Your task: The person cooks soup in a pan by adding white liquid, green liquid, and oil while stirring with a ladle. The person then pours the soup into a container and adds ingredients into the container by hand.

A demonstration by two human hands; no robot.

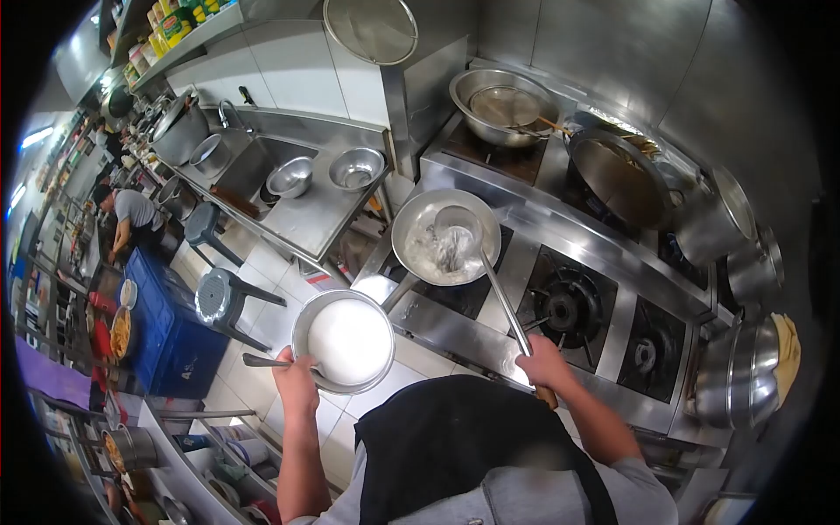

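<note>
My left hand [297, 372] is closed at the near left rim of a metal pot [391, 346] filled with white contents [351, 341]. A spoon-like metal utensil [267, 360] crosses that hand, its inner end at the pot's rim. In my right hand [544, 363] is the long handle of a ladle [505, 297], fingers wrapped round it near its wooden end. The ladle's bowl rests inside a wok [411, 219] with cloudy liquid, on the left part of the stove. The wok's handle points toward the white-filled pot.
Bare burners [562, 306] lie right of the wok. Behind them, a raised shelf holds a large bowl [468, 87], a dark wok [617, 179] and pots. A sink counter [319, 206] stands left, with stools [223, 297], a blue bin [179, 341] and another person [136, 210] farther off.
</note>
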